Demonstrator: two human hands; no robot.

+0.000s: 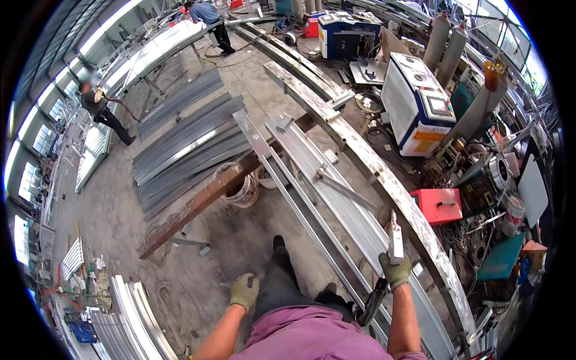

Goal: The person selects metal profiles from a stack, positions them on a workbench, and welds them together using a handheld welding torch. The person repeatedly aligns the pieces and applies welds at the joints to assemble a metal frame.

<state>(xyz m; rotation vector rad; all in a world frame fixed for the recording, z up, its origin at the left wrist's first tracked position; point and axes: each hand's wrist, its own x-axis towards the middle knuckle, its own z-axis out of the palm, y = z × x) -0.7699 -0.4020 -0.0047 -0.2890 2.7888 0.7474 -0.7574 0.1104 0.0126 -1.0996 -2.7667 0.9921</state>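
Note:
My right hand (396, 269), in an olive work glove, is wrapped round a silver-white handheld welding gun (395, 241). The gun's narrow tip points away from me, and a thick black hose (373, 302) hangs beside my right forearm. Under the gun runs a wide ribbed metal panel (342, 180). Left of it, a long narrow steel channel (288, 187) extends away from me. My left hand (244, 291), also gloved, hangs beside my left thigh with fingers curled in and nothing visible in them. A hammer-like tool (345, 186) lies across the ribbed panel.
A long whitish beam (360, 147) borders the panel on the right. Beyond it are a red box (438, 205), a white-and-blue machine (418, 102) and gas cylinders (451, 57). A rusty beam (201, 204), buckets (242, 193) and stacked metal sheets (186, 147) lie leftward. Two people are farther off.

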